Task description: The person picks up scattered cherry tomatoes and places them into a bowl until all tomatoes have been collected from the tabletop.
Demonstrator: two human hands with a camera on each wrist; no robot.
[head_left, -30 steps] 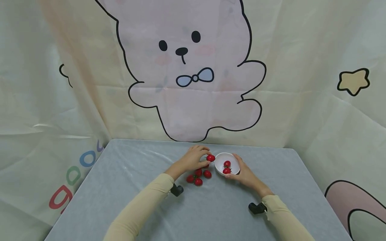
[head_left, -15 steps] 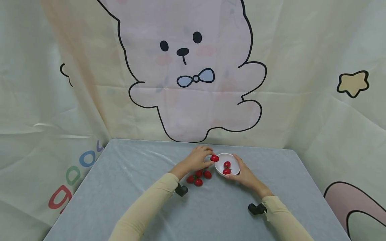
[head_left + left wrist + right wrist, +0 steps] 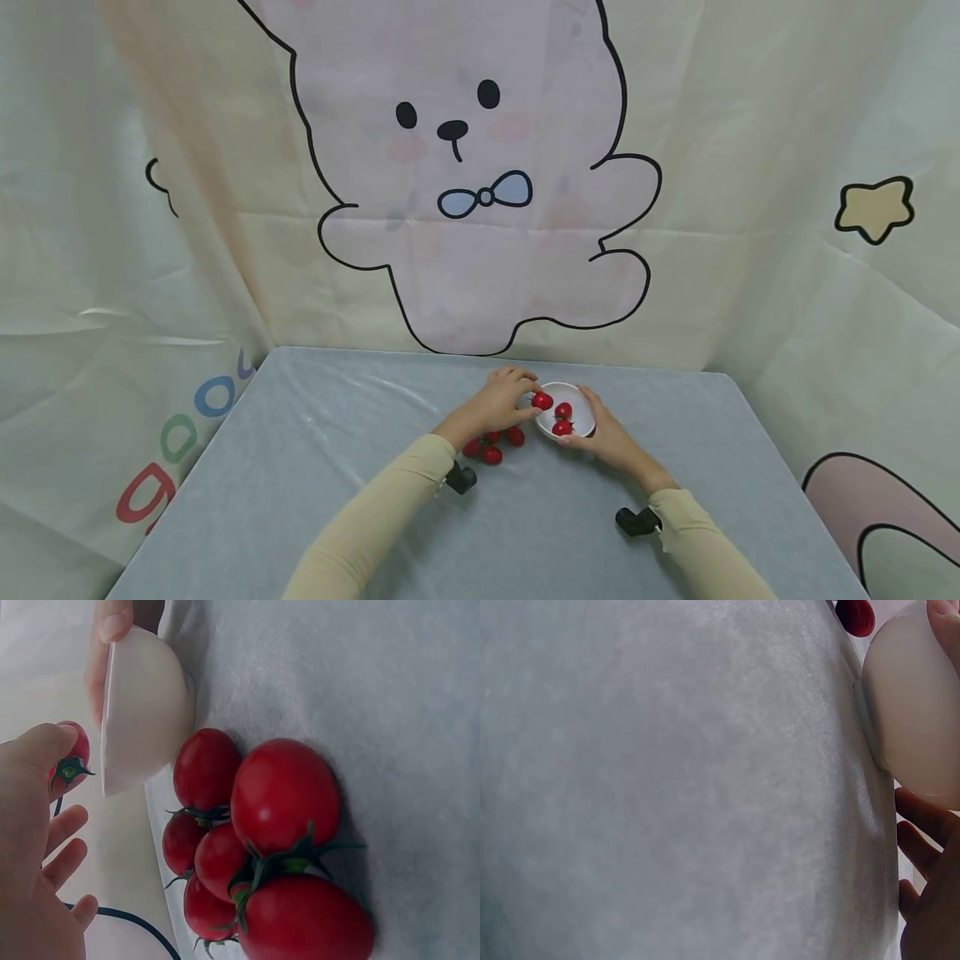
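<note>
White bowl [image 3: 150, 712], table's [image 3: 225, 500] side edges well apart; left hand [image 3: 498, 402] pinches tomato [image 3: 542, 402] above rim, right hand [image 3: 611, 435] grips bowl.

Bowl [image 3: 907, 712] partly outside right-wrist view

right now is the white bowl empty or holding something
Not empty: in the head view, two tomatoes lie inside the white bowl; the left hand pinches a third tomato near its rim.
</note>
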